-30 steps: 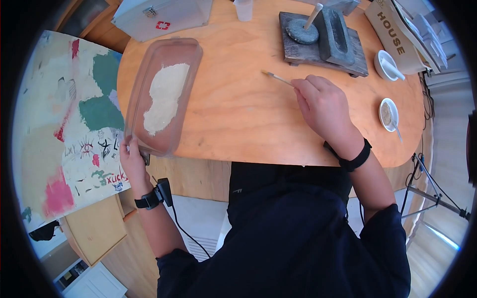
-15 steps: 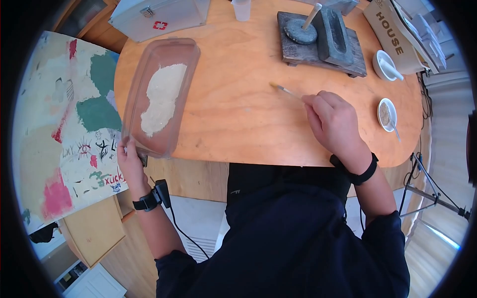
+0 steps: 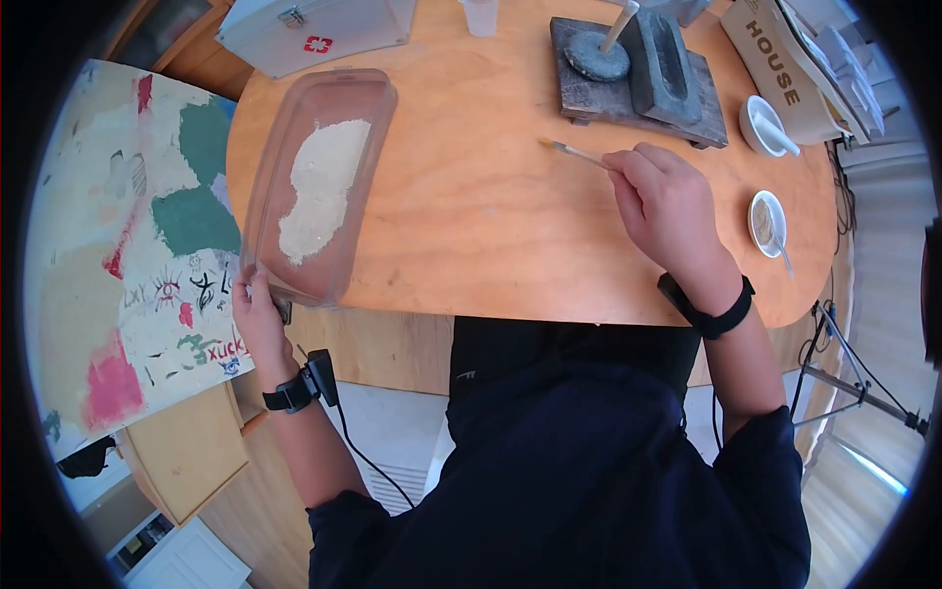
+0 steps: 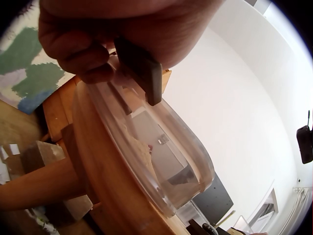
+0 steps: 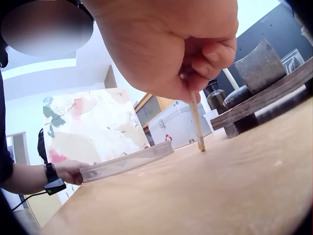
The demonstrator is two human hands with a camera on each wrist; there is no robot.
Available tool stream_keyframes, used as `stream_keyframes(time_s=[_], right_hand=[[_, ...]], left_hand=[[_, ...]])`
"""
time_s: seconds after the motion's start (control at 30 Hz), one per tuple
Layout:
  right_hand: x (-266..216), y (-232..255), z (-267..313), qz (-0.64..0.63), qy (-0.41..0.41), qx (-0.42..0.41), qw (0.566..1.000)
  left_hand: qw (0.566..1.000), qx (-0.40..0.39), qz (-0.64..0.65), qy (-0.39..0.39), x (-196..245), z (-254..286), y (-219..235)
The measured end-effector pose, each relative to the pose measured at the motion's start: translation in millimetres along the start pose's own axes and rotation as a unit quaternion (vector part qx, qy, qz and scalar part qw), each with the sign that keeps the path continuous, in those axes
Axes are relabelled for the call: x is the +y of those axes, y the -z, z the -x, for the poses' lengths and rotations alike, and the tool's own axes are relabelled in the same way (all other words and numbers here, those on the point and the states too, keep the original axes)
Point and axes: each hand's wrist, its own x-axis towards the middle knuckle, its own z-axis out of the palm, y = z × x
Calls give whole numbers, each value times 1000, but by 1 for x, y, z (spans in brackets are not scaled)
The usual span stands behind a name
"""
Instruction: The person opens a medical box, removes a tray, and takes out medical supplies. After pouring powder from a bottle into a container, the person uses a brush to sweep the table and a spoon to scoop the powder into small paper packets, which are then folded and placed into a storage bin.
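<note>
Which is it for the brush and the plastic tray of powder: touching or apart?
Apart. The head view shows a stretch of tabletop between the brush in the right hand and the tray.

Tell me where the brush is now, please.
In the head view, the brush is right of centre, held in the right grip, below the dark stand.

far left: wooden cabinet (image 3: 204,61) | left: paint-daubed board (image 3: 93,255) | near left: wood floor (image 3: 263,496) | right: pale curtain (image 3: 891,255)
</note>
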Motion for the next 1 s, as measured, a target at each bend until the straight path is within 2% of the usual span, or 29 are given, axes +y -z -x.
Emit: stream_keyframes(time_s=[0.03, 0.1, 0.13, 0.2, 0.23, 0.3, 0.33, 0.4, 0.43, 0.5, 0.57, 0.6, 0.7, 0.77, 0.9, 1.0], right_hand=[[-1, 1, 0, 0, 0, 1, 1000], [-8, 4, 4, -43, 45, -64, 996], [-13, 4, 7, -44, 48, -66, 996], [-23, 5, 12, -60, -9, -66, 996], [-27, 5, 14, -59, -7, -65, 996], [-35, 1, 16, -62, -80, -33, 994], [-43, 0, 17, -62, -80, -32, 994], [-67, -4, 20, -142, -96, -32, 985], [-76, -8, 21, -159, -68, -55, 983], [-101, -25, 20, -209, -42, -45, 976], [-115, -41, 20, -220, -58, -93, 969], [-119, -45, 17, -219, -61, -92, 969], [-122, -50, 10, -204, -64, -127, 968], [-118, -50, 13, -177, -123, -154, 964], [-102, -23, 24, -172, -148, -150, 962], [-100, -20, 31, -213, -161, -121, 956]], left_hand=[[1000, 0, 0, -1, 0, -1, -1], [1000, 3, -3, -11, -4, -2, -1], [1000, 5, -3, -9, -3, -1, 0], [1000, 5, -8, 2, 2, 2, 0], [1000, 6, -7, 2, -1, 1, 0], [1000, 9, 2, -6, -6, -3, 0], [1000, 9, 2, -7, -8, -4, 0], [1000, 2, 11, -7, -9, -5, 1], [1000, -1, 5, -4, -3, -3, 2], [1000, 2, -8, 9, 2, 0, 0], [1000, 1, 0, 2, -3, -2, -1], [1000, 4, 6, -1, -6, -3, 0], [1000, -1, 4, -3, -6, -5, 3], [1000, 0, 7, -6, -9, -7, 2], [1000, 6, 1, -1, -4, -1, 2], [1000, 9, 14, 0, -6, -1, -1]])
